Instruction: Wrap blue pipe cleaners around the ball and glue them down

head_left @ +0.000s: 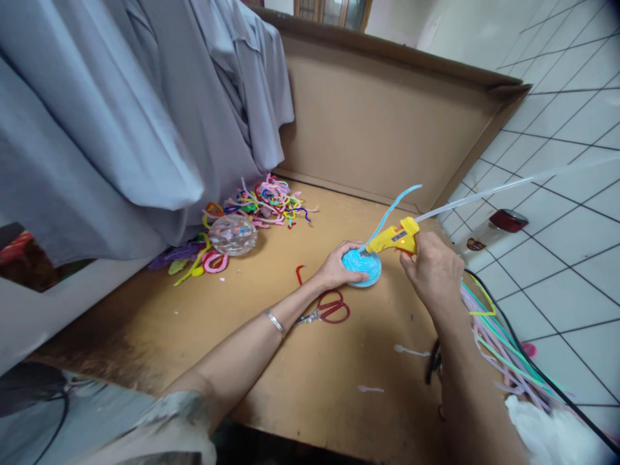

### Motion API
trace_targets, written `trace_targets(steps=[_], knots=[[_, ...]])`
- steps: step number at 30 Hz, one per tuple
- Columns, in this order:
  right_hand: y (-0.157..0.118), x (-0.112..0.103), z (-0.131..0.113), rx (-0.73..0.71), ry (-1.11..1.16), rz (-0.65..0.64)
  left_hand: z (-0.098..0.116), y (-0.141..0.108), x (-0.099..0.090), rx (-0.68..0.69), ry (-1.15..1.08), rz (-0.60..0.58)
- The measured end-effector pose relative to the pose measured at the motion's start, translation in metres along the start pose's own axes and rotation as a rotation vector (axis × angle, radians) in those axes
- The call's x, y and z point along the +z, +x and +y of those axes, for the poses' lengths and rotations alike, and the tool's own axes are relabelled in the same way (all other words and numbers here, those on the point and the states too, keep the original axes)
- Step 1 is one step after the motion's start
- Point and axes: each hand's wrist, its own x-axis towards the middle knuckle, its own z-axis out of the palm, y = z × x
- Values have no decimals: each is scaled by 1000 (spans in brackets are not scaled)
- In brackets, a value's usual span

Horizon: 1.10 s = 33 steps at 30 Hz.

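I look from the person's head, forward and down, with the left hand [339,266] and right hand [438,268] mid-view, near above the table [310,374], wide enough to take in the tiled wall [571,242] rightward.

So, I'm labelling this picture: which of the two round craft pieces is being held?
The blue coil, in the left hand; the other, a clear-looking speckled ball, sits beside colourful fuzzy stems, touched by neither hand.

Probable home craft corner: hanging grey cloth [155,116] upper left, white tiles [557,274] right, heaped coloured craft stems [274,195] left of centre.
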Motion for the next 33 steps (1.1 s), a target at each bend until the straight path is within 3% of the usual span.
trace_targets(steps=[21, 28, 33], knots=[[3, 4, 4, 62, 56, -42, -1, 0, -1, -17, -8, -5], [11, 16, 17, 426, 197, 39, 1, 0, -2, -24, -29, 10], [10, 48, 28, 509, 248, 14, 0, 1, -4, -52, -48, 33]])
